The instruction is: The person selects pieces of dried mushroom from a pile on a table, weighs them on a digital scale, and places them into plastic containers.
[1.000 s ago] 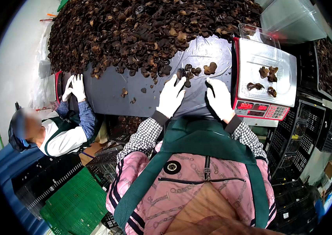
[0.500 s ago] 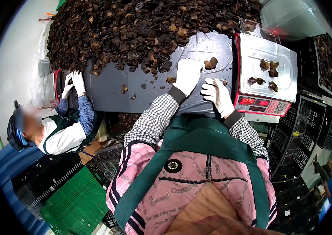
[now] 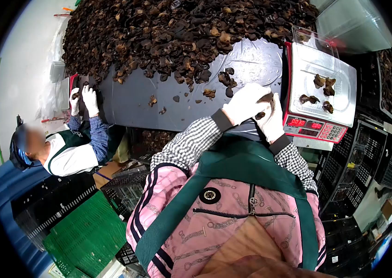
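My left hand (image 3: 247, 103) and my right hand (image 3: 271, 121), both in white gloves, meet just left of the scale. Dark wood ear mushroom (image 3: 266, 97) shows between them, with my fingers closed around it; a second dark bit (image 3: 260, 115) peeks out below, partly hidden by the gloves. Beyond my left hand a small clump of wood ear mushrooms (image 3: 228, 81) lies on the dark table cover (image 3: 172, 113). On the red scale (image 3: 316, 131), a clear plastic tray (image 3: 309, 65) holds several wood ear pieces (image 3: 328, 86). The display appears to read 0.030.
A large heap of wood ear mushrooms (image 3: 159, 37) covers the table's far side. A co-worker (image 3: 73, 150) in gloves handles pieces at the left end. Black crates (image 3: 348, 157) stand at the right; a green crate (image 3: 87, 231) sits at lower left. Clear containers (image 3: 351, 23) are at upper right.
My left hand has moved right and met my right hand, and mushroom now shows between them. A clump lies beyond my left hand; the single piece near the scale no longer shows there.
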The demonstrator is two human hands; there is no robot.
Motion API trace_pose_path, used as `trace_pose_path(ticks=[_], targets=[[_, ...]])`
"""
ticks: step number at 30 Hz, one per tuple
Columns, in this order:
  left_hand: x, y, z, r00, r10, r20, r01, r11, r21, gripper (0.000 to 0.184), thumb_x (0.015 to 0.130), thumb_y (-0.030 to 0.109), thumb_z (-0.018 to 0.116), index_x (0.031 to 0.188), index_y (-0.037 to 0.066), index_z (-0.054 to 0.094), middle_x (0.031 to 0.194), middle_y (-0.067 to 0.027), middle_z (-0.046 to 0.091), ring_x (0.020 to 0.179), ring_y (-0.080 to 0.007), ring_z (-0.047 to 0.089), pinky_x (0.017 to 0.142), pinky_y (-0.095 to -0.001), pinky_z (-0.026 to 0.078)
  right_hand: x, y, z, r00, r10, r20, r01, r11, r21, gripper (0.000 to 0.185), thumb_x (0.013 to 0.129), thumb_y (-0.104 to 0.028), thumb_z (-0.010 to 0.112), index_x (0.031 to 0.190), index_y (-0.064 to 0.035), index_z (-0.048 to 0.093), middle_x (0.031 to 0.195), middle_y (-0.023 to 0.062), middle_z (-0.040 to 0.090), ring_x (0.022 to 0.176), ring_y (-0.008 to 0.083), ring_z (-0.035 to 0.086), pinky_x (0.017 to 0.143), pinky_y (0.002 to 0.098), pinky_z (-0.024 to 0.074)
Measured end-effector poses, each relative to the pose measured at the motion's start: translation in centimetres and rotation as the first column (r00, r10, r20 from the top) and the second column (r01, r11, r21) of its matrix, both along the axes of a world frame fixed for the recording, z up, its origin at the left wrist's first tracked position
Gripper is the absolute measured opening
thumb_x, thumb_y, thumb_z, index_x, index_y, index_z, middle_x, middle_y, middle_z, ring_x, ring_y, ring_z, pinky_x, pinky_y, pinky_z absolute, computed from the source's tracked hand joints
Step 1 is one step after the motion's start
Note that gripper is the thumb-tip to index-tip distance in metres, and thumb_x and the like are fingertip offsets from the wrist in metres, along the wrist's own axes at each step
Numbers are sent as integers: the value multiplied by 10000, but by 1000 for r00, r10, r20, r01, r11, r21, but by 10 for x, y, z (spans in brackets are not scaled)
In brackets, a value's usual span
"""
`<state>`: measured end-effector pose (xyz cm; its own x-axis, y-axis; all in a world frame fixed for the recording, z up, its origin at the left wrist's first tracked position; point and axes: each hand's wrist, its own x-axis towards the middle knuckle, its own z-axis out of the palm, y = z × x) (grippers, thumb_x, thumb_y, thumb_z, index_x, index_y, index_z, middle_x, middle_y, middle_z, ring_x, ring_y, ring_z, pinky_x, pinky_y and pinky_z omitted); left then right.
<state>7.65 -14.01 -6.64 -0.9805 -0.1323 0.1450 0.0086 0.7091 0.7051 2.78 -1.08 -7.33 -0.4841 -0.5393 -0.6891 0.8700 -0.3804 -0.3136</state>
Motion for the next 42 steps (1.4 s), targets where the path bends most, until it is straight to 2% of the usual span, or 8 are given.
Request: trace_pose_path(ticks=[7, 13, 18, 22, 29, 33, 37, 42], targets=[[12, -88, -12, 989, 58, 134, 13, 882, -472, 489, 756, -4, 606, 1231, 105, 648, 1344, -177, 569, 1162, -334, 551, 957, -423, 500, 1, 16, -46, 918, 360, -168, -353, 933, 71, 291, 994, -263, 552, 1143, -33, 648, 788, -19, 584, 703, 111, 548, 610, 256, 421], [39, -116, -6, 931, 364, 24, -364, 931, -17, 281, 894, 117, 603, 1162, 93, 686, 1119, -105, 685, 963, -263, 660, 857, -353, 530, 1, 1, -39, 698, 548, -461, -346, 822, 453, 203, 945, -196, 666, 1061, -31, 648, 809, 15, 624, 733, 135, 599, 672, 282, 490], [99, -129, 25, 796, 573, 195, -380, 224, 897, 379, 950, 131, 568, 1318, 42, 575, 1118, -99, 646, 940, -181, 639, 736, -284, 509, 3, -25, -39, -109, 660, -744, -44, 744, 666, 543, 903, -120, 652, 1421, -154, 491, 1292, 162, 568, 1105, 312, 624, 921, 401, 522], [117, -122, 42, 652, 604, 458, -460, -164, 873, 242, 965, 206, 616, 1135, 35, 642, 938, -73, 675, 758, -158, 642, 619, -255, 509, 3, -60, -38, -419, 720, -554, 32, 621, 783, 559, 874, -185, 694, 1396, -162, 495, 1286, 200, 506, 987, 392, 638, 836, 435, 547], [124, -93, -36, 873, 486, 46, -487, 873, 18, 372, 854, 22, 643, 1220, 80, 677, 947, -80, 640, 835, -198, 617, 790, -318, 516, 0, -71, -89, -501, 642, -580, 129, 719, 683, 328, 847, -68, 637, 1169, -98, 580, 1020, 156, 548, 836, 371, 629, 712, 454, 526], [124, -97, -70, 878, 477, -40, -478, 878, -35, 236, 856, 47, 651, 1085, 66, 706, 960, -133, 644, 908, -289, 645, 822, -361, 519, -1, -57, -70, -7, 588, -809, -116, 803, 585, 230, 871, -47, 626, 1100, -73, 637, 920, 134, 628, 815, 264, 639, 694, 373, 514], [127, -103, -52, 841, 536, 73, -533, 844, -59, 188, 890, 131, 661, 1056, 57, 709, 1001, -146, 672, 945, -298, 656, 852, -368, 521, 1, -24, -8, 537, 611, -582, -504, 785, 359, 188, 921, -59, 636, 1107, -41, 654, 869, 25, 643, 715, 79, 585, 633, 254, 491], [83, -73, 5, 834, 551, 12, -550, 831, 78, 197, 902, 83, 664, 1086, 24, 701, 1070, -131, 704, 999, -249, 677, 887, -329, 520, -6, 25, 73, 290, 537, -792, -188, 844, 503, 263, 900, -62, 679, 1162, -44, 661, 959, 46, 673, 823, 112, 628, 726, 251, 502]])
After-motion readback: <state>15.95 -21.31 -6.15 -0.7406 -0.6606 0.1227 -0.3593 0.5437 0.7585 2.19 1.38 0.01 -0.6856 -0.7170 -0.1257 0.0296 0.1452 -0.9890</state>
